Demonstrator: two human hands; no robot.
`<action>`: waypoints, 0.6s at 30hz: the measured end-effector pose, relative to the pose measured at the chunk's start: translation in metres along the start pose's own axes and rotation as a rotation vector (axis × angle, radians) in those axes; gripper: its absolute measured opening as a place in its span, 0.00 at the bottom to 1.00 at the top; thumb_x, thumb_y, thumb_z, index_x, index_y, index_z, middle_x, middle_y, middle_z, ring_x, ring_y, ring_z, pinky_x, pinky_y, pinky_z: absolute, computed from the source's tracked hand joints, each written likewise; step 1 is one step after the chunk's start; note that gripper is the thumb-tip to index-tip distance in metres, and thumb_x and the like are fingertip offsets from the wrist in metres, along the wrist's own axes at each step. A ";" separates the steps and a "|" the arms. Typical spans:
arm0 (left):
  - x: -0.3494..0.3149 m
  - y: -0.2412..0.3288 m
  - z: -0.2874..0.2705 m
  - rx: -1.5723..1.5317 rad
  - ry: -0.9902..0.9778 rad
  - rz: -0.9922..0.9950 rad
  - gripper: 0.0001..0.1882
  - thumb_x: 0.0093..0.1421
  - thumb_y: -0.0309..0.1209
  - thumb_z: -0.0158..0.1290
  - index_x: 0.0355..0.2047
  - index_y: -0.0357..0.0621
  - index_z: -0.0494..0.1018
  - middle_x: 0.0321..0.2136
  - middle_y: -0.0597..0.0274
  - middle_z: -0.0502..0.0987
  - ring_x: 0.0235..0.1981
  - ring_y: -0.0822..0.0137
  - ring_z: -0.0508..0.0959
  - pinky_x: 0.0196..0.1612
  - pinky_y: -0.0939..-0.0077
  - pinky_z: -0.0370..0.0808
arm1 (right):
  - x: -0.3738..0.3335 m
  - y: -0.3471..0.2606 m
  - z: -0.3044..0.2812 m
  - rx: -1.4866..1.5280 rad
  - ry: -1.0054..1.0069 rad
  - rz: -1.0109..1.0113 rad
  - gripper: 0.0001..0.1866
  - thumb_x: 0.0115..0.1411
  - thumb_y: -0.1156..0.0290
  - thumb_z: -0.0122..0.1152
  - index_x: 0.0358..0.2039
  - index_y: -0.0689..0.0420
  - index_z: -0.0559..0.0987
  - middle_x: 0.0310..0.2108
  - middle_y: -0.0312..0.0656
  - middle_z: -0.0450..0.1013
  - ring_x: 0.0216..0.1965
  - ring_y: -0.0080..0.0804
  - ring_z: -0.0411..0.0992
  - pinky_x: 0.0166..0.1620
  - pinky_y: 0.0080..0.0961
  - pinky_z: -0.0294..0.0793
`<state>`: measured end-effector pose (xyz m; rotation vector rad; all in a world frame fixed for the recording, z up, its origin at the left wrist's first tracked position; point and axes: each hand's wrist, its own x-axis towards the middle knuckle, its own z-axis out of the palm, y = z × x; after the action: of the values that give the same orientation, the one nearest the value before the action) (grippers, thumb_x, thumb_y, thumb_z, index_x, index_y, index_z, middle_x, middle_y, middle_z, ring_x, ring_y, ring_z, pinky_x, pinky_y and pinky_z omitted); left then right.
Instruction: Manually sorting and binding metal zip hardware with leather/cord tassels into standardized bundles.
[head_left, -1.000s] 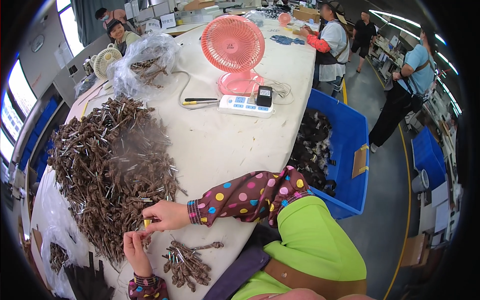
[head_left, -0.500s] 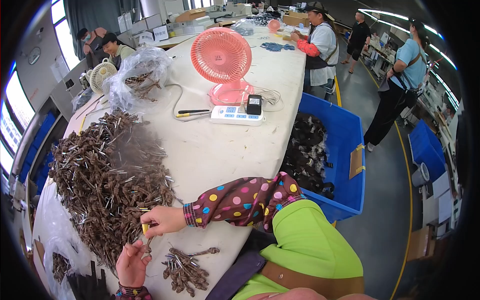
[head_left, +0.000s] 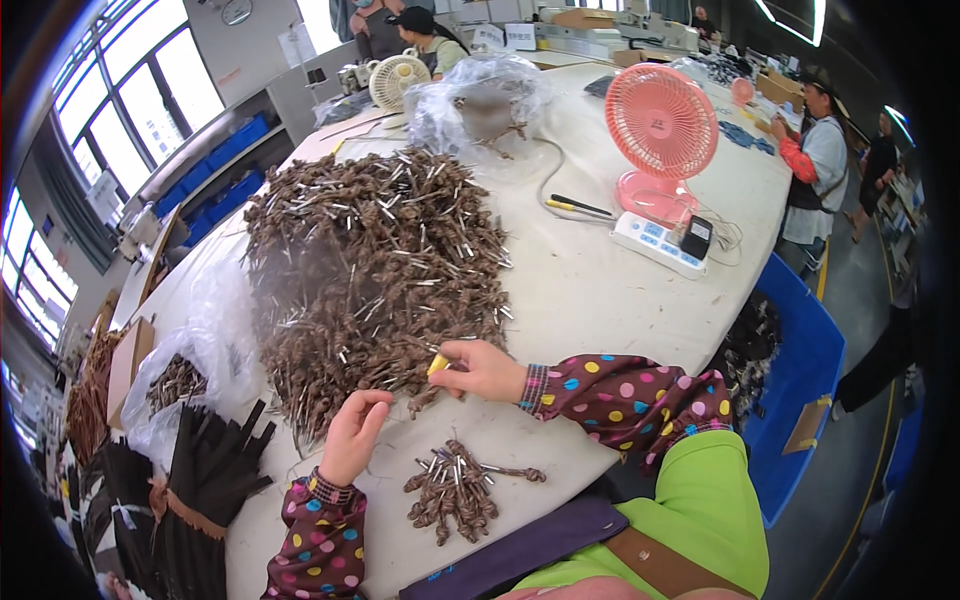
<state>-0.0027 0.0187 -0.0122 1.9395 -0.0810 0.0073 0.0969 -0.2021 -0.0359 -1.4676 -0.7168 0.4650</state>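
Observation:
My right hand [head_left: 487, 372] is closed round a small yellow-handled tool [head_left: 438, 363] at the near edge of a large heap of brown knotted cords [head_left: 370, 270] with shiny metal tips. The tool's working end cannot be made out. To its left, my left hand [head_left: 352, 432] has its fingers loosely bent and the thumb apart, with nothing visible between them. A short knotted cord at the heap's edge lies between the two hands. Nearer to me, a small separate bunch of the same cords [head_left: 455, 490] rests on the pale tabletop [head_left: 590, 290].
Beyond the heap stand a clear plastic bag [head_left: 480, 95], a pink fan [head_left: 660, 125] and a white power strip [head_left: 655, 243]. Black strips [head_left: 205, 480] lie at left beside another plastic bag [head_left: 215, 330]. A blue bin [head_left: 800, 370] stands at the right. Other people work farther back.
The view has swung left, so the scene sits farther right. My left hand has come away from the knotted cord at its fingertips. My right hand still holds the yellow-handled tool.

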 end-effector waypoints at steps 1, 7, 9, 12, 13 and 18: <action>-0.001 0.002 0.001 -0.031 -0.023 -0.010 0.11 0.62 0.31 0.45 0.41 0.37 0.69 0.35 0.66 0.72 0.36 0.77 0.71 0.40 0.84 0.67 | 0.002 0.001 0.001 0.007 -0.008 -0.006 0.12 0.56 0.65 0.58 0.30 0.62 0.74 0.21 0.34 0.70 0.21 0.16 0.67 0.26 0.16 0.66; -0.005 0.010 0.000 -0.114 -0.150 -0.048 0.16 0.64 0.35 0.42 0.44 0.35 0.68 0.37 0.64 0.73 0.38 0.75 0.72 0.42 0.81 0.68 | 0.001 -0.005 0.006 -0.027 -0.033 0.015 0.09 0.57 0.68 0.57 0.31 0.61 0.73 0.22 0.32 0.68 0.23 0.15 0.66 0.27 0.15 0.66; -0.004 0.005 0.003 -0.131 -0.171 -0.068 0.15 0.64 0.34 0.43 0.44 0.35 0.68 0.37 0.63 0.73 0.38 0.75 0.72 0.42 0.81 0.68 | 0.000 -0.004 0.007 -0.025 -0.027 0.004 0.09 0.57 0.67 0.57 0.32 0.61 0.73 0.23 0.32 0.69 0.23 0.15 0.66 0.27 0.15 0.66; -0.001 -0.001 0.011 -0.157 -0.205 -0.087 0.15 0.62 0.31 0.45 0.45 0.34 0.68 0.37 0.63 0.73 0.37 0.75 0.73 0.41 0.82 0.69 | -0.003 0.001 0.004 -0.055 0.012 -0.028 0.10 0.56 0.66 0.58 0.31 0.61 0.74 0.22 0.34 0.71 0.22 0.16 0.68 0.26 0.17 0.67; -0.002 -0.004 0.010 -0.164 -0.181 -0.098 0.14 0.62 0.30 0.46 0.45 0.33 0.67 0.37 0.62 0.73 0.37 0.75 0.73 0.40 0.83 0.69 | -0.003 -0.007 0.006 -0.098 -0.005 -0.027 0.11 0.56 0.65 0.58 0.30 0.61 0.74 0.22 0.35 0.71 0.22 0.18 0.69 0.26 0.18 0.67; -0.005 -0.001 0.016 -0.264 -0.135 -0.050 0.12 0.60 0.24 0.45 0.44 0.34 0.67 0.38 0.59 0.73 0.37 0.72 0.74 0.42 0.77 0.73 | 0.001 -0.004 0.009 -0.237 -0.005 -0.128 0.14 0.53 0.62 0.58 0.30 0.61 0.73 0.21 0.42 0.71 0.22 0.28 0.70 0.27 0.24 0.66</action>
<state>-0.0086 0.0047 -0.0190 1.6764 -0.1170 -0.1601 0.0910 -0.1952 -0.0320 -1.6302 -0.8873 0.2924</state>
